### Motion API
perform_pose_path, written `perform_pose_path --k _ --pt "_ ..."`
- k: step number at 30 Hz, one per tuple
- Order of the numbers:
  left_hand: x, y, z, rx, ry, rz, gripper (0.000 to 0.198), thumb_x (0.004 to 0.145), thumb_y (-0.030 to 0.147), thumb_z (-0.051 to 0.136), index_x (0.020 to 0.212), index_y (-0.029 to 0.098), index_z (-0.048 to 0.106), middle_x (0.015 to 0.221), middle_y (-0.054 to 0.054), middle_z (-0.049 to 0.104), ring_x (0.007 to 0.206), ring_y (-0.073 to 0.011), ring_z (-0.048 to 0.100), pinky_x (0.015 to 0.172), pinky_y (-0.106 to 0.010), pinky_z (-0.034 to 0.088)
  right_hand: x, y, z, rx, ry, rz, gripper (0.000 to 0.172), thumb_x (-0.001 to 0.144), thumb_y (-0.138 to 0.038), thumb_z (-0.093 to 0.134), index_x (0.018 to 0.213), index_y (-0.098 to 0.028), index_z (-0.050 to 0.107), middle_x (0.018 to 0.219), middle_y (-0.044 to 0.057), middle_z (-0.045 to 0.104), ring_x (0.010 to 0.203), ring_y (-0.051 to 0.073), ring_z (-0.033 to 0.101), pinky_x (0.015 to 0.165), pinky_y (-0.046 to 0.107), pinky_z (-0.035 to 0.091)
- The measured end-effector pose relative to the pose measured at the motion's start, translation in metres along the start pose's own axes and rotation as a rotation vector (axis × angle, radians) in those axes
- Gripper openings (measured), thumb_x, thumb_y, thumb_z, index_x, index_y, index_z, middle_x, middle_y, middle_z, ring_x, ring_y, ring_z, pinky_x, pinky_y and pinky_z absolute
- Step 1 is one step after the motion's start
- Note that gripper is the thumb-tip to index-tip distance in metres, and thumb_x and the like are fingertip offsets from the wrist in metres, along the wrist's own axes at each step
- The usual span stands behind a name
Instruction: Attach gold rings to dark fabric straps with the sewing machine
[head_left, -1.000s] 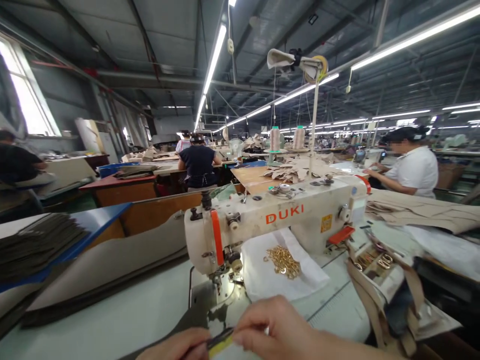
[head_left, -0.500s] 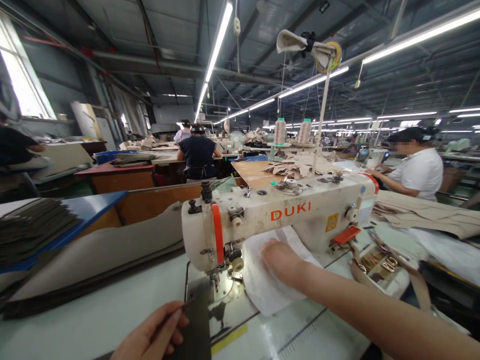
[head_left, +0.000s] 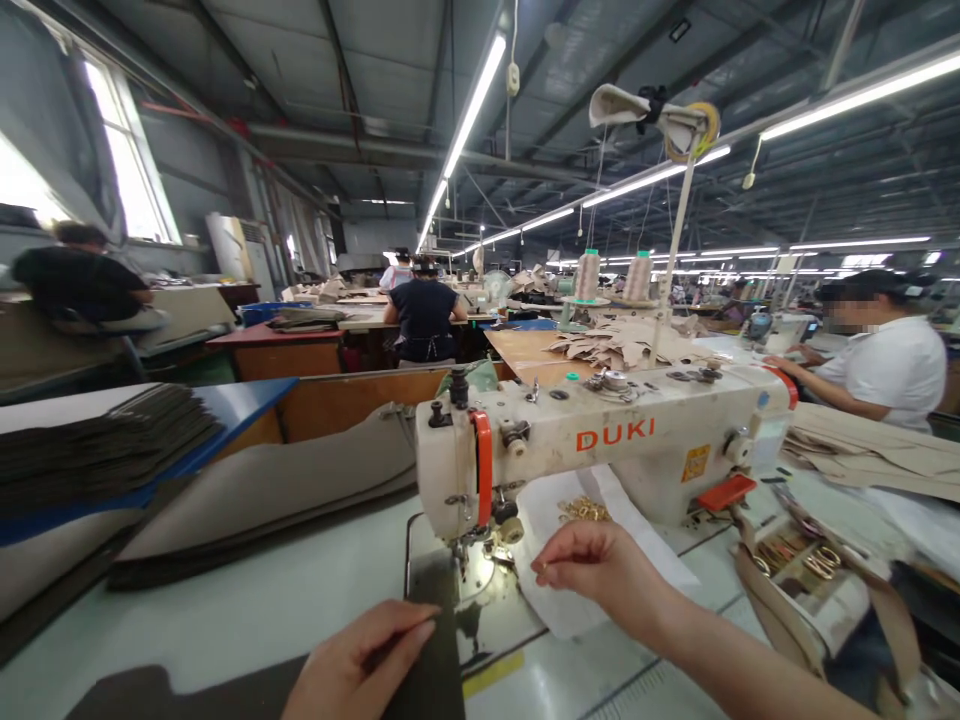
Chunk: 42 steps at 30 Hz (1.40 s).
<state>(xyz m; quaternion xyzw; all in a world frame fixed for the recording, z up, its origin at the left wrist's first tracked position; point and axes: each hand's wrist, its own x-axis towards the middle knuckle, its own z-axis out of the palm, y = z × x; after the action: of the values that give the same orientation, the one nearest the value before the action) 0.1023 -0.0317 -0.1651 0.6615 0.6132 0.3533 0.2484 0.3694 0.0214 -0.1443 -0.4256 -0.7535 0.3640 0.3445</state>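
My right hand [head_left: 604, 572] is closed in a pinch around a small gold-coloured metal piece [head_left: 537, 567], largely covered by the fingertips. It hovers over a white sheet [head_left: 551, 600] on the sewing machine's bed, just in front of a pile of gold-coloured metal pieces [head_left: 585, 509]. Thumb and forefinger of my left hand [head_left: 364, 655] press together on a small dark strip, mostly hidden at the fingertips. Below that hand lies a dark fabric panel [head_left: 431, 675], reaching towards the needle area. The white sewing machine [head_left: 544, 440] stands behind both hands.
A tray [head_left: 799, 580] with metal rings and a strap stands at the right. Stacked grey panels [head_left: 277, 490] lie at the left, beside a blue-topped table [head_left: 247, 405] with dark pieces. Thread cones [head_left: 587, 277] rise behind the machine. A person in white [head_left: 900, 350] sits at the right.
My right hand has drawn back from the white sheet towards me, uncovering the gold pile, with a small piece pinched. My left hand stays pinched near the panel. The view has turned left.
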Motion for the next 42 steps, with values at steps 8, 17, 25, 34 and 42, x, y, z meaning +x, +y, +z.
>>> perform_pose_path --k 8,17,25,34,42 --pt "-0.011 0.013 0.002 0.014 -0.019 0.192 0.022 0.084 0.029 0.053 0.089 0.029 0.074 0.074 0.001 0.071 0.065 -0.0143 0.064 0.067 -0.019 0.049 0.0 -0.013 0.055 0.623 -0.076 0.167 0.039 0.055 -0.05 0.083 0.072 -0.017 0.071 0.07 0.004 0.069 0.067 0.017 0.064 0.065 0.027 0.05" --pt "-0.017 0.012 0.002 -0.093 -0.086 0.107 0.024 0.085 0.029 0.049 0.086 0.022 0.072 0.067 0.0 0.064 0.059 -0.0143 0.058 0.061 -0.022 0.045 0.008 -0.017 0.073 0.713 -0.069 0.27 0.043 0.052 -0.05 0.085 0.073 -0.015 0.07 0.065 0.003 0.067 0.064 0.016 0.066 0.066 0.028 0.052" --pt "-0.01 0.01 0.005 -0.252 -0.146 -0.048 0.027 0.082 0.034 0.05 0.085 0.017 0.071 0.062 0.001 0.057 0.055 -0.0141 0.053 0.056 -0.024 0.043 0.006 -0.009 0.08 0.83 -0.094 0.327 0.041 0.053 -0.044 0.086 0.076 -0.015 0.069 0.068 0.002 0.068 0.066 0.015 0.067 0.069 0.028 0.053" --pt "-0.011 0.007 0.008 -0.35 -0.184 -0.078 0.027 0.079 0.037 0.053 0.081 0.016 0.069 0.06 0.002 0.055 0.053 -0.0127 0.05 0.055 -0.023 0.041 0.004 -0.009 0.082 0.794 -0.146 0.299 0.04 0.058 -0.047 0.083 0.08 -0.015 0.071 0.068 0.003 0.067 0.065 0.015 0.065 0.067 0.029 0.052" --pt "-0.011 0.009 0.008 -0.414 -0.192 -0.117 0.024 0.076 0.037 0.057 0.079 0.016 0.068 0.057 0.003 0.055 0.051 -0.012 0.048 0.053 -0.024 0.039 -0.004 -0.016 0.085 0.392 0.129 -0.071 0.008 0.071 -0.019 0.065 0.074 -0.02 0.072 0.07 0.001 0.063 0.066 0.013 0.056 0.061 0.024 0.043"
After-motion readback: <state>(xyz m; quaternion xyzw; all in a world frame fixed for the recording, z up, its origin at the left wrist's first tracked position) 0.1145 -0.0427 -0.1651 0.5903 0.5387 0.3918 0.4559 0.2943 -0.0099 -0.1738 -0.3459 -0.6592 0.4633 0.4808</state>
